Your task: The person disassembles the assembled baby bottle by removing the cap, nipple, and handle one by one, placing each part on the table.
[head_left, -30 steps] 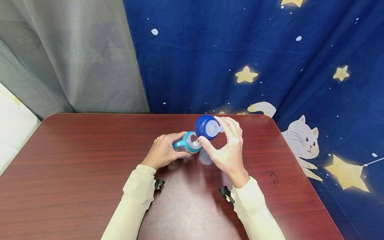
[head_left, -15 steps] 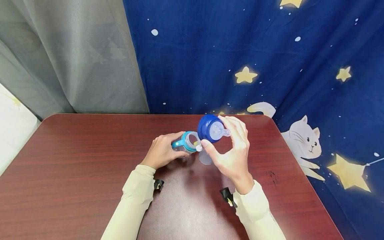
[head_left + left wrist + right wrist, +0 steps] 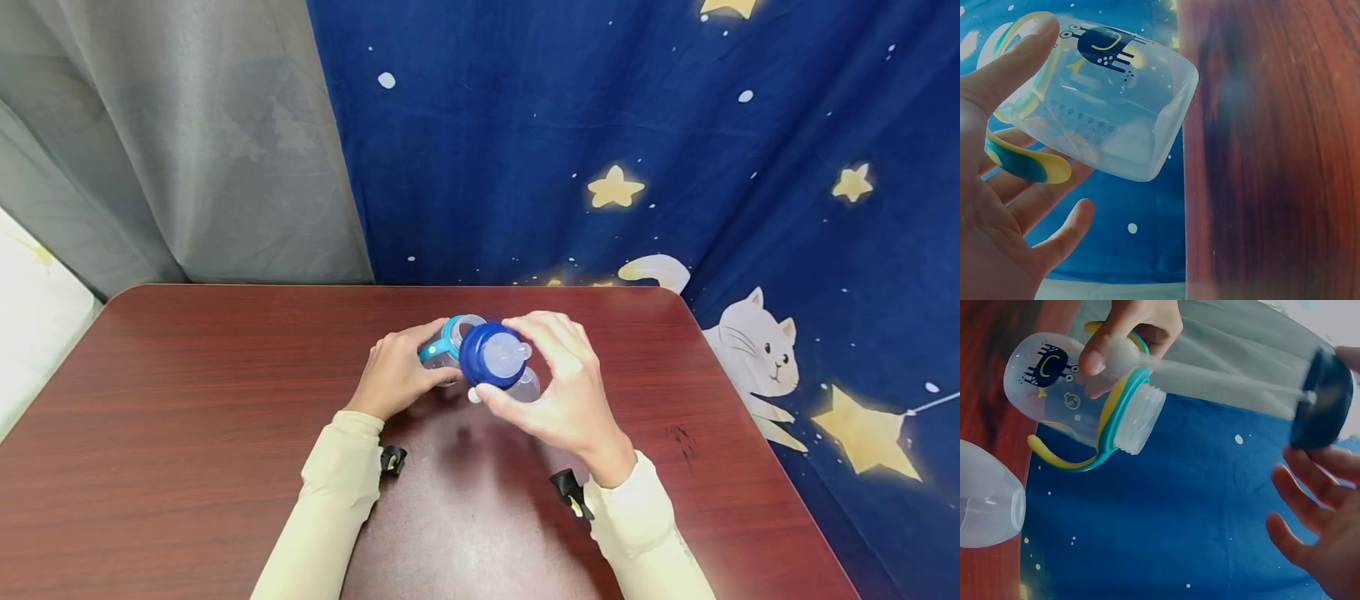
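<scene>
My left hand (image 3: 393, 371) grips a clear baby bottle (image 3: 1116, 119), tilted, its threaded mouth uncovered. A teal and yellow two-handled ring (image 3: 1110, 428) encircles its neck, and a dark cartoon creature is printed on its side. Thumb and fingers of my right hand (image 3: 566, 396) pinch the rim of a blue screw collar (image 3: 471, 358) with a clear nipple (image 3: 504, 355) in it. From the collar's underside a thin straw (image 3: 1229, 378) extends to a blurred white end (image 3: 1124, 355), which overlaps the left hand in the right wrist view, outside the bottle.
A translucent domed bottle cover (image 3: 991, 494) stands on the reddish-brown wooden table (image 3: 225, 433), just behind the right hand in the head view. Behind the table hang a grey curtain (image 3: 225, 150) and a blue star-patterned one (image 3: 487, 150).
The straw's white end has come out of the bottle mouth and hangs in front of it. My right hand has lately brought the collar left and nearer me; the left hand shifted slightly left.
</scene>
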The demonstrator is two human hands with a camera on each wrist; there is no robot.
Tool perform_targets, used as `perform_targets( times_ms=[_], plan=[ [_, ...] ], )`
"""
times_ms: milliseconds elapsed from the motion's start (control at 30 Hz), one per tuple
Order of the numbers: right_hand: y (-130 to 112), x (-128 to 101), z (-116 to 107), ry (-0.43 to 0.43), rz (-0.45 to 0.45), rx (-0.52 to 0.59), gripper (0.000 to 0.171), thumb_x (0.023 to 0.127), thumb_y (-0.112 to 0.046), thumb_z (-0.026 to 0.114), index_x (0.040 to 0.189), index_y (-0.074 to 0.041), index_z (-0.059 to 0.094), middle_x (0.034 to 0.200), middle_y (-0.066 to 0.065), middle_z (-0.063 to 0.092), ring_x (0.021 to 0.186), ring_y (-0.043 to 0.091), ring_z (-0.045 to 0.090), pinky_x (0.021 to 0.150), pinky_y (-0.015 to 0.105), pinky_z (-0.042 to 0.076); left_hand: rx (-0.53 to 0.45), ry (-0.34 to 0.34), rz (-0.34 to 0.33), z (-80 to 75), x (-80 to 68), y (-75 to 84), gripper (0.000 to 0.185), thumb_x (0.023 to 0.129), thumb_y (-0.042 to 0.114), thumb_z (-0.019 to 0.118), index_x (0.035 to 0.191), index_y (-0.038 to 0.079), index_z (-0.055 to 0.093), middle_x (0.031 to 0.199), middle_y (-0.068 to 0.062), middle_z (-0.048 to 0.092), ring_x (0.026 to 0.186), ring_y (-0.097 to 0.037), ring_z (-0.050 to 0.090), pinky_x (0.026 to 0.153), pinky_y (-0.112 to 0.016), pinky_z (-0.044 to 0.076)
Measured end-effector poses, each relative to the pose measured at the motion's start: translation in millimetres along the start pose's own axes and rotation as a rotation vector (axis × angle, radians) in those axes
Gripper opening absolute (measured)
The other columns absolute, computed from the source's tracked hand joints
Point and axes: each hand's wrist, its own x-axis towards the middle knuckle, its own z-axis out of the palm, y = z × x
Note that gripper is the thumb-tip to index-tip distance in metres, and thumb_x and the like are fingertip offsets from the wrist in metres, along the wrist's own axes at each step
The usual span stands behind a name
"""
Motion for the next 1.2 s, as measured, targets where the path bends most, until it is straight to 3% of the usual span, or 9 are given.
perform_targets(
  times_ms=[267,533,900,1200],
  plan=[
    [6.0,-3.6,5.4,-0.345,-0.016,-0.044,0.057,0.073,-0.049,0.081,0.118,-0.018,0.066,0.109,-0.009,0.062,0.106,0.009,0.054,0.096,0.039,0.04,0.004,0.005,-0.025,-2.0,1.1,-3.0,0.073,0.072,0.041,0.088,0.136,0.016,0.063,0.118,-0.006,0.071,0.092,-0.021,0.067,0.074,-0.045,0.051],
    [8.1,-5.5,9.4,-0.54,-0.031,-0.058,0.054,0.074,-0.053,0.079,0.115,-0.02,0.067,0.106,-0.015,0.06,0.105,0.004,0.05,0.097,0.035,0.039,-0.016,0.007,-0.031,-4.5,0.2,-3.9,0.074,0.072,0.044,0.089,0.136,0.019,0.062,0.113,0.0,0.071,0.091,-0.018,0.065,0.077,-0.045,0.049],
    [19.3,-7.5,17.3,-0.593,0.018,-0.087,0.058,0.075,-0.051,0.079,0.12,-0.016,0.066,0.108,-0.011,0.06,0.103,0.005,0.051,0.095,0.035,0.041,-0.019,0.031,-0.058,-10.3,-0.5,-6.2,0.074,0.071,0.04,0.09,0.136,0.018,0.062,0.115,-0.002,0.072,0.094,-0.02,0.066,0.079,-0.047,0.049],
    [39.7,-10.5,29.9,-0.547,0.032,-0.195,0.055,0.072,-0.046,0.083,0.114,-0.013,0.069,0.103,-0.006,0.061,0.102,0.012,0.054,0.093,0.039,0.041,0.006,0.061,-0.06,-12.2,0.1,-10.5,0.074,0.07,0.042,0.091,0.135,0.023,0.063,0.113,0.0,0.072,0.094,-0.021,0.066,0.077,-0.049,0.048]
  ],
)
